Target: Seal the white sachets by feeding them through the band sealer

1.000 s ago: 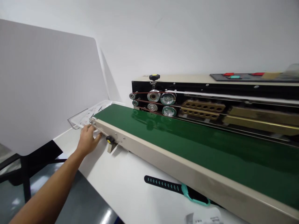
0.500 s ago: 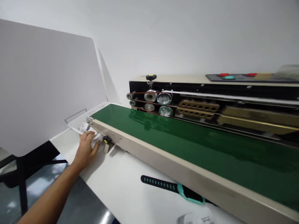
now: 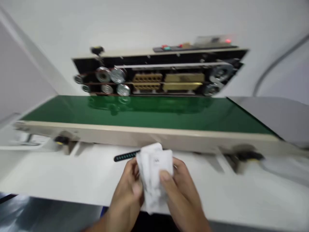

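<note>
Above the front part of the white table, I hold a stack of white packets (image 3: 152, 180) between both hands. Motion blurs them, and a small dark mark shows on the top one. My left hand (image 3: 129, 190) grips the stack's left edge. From the other side my right hand (image 3: 182, 193) clasps it, its thumb pressed on the top packet. Just behind the packets lies a black strap with teal slots (image 3: 125, 156); the rest of it is hidden by them.
A green conveyor belt (image 3: 149, 114) with a beige front rail runs across the table (image 3: 79, 180). Behind it stands a sealing machine (image 3: 156, 74) with wheels, belts and brass blocks. A white tray (image 3: 31, 146) sits at the left end; black knobs (image 3: 248, 156) stick out below the rail.
My left hand has left the tray at the belt's left end and now holds the packets. My right hand has come into view on them. The view has turned right.
</note>
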A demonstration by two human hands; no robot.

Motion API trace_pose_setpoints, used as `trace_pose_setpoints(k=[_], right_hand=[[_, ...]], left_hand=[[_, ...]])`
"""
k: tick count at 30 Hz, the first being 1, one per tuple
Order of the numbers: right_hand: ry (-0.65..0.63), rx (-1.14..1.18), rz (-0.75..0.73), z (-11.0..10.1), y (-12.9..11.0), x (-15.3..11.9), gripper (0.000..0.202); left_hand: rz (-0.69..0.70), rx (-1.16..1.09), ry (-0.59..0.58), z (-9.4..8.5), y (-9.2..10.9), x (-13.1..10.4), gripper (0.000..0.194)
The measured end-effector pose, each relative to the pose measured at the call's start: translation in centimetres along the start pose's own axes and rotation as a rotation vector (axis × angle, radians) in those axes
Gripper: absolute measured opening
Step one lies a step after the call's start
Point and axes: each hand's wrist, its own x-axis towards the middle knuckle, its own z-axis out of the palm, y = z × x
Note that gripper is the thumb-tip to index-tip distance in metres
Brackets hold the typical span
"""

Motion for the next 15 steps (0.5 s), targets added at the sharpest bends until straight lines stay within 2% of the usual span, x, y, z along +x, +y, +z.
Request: trace_pose_setpoints(k=[2,6,9,13,15], right_hand=[[0.041,-0.074,-0.044,0.4,-0.1,-0.4,0.032],[0.165,-0.197,-0.152,0.0,0.3,-1.1,0.025],[0.229,-0.111,-0.156,-0.7,0.1,-1.5,0.026],[0.218,0.039,-0.039,-1.5,-0.7,-1.8,0.028],[0.215,0.087,0.042,-2.0,-1.2,-2.2,0.031]], left_hand=[[-0.202,-0.206,-0.046,1.3,-0.3,0.5,0.052],[-0.411,-0.354,0.022,1.6,-0.4,1.3,0.058],[-0.511,-0.314,0.13,1.3,-0.6,1.3,0.069],[-0.548,-0.173,0.183,1.6,-0.5,0.9,0.075],[-0.561,-0.091,0.249,1.9,-0.2,0.6,0.077]])
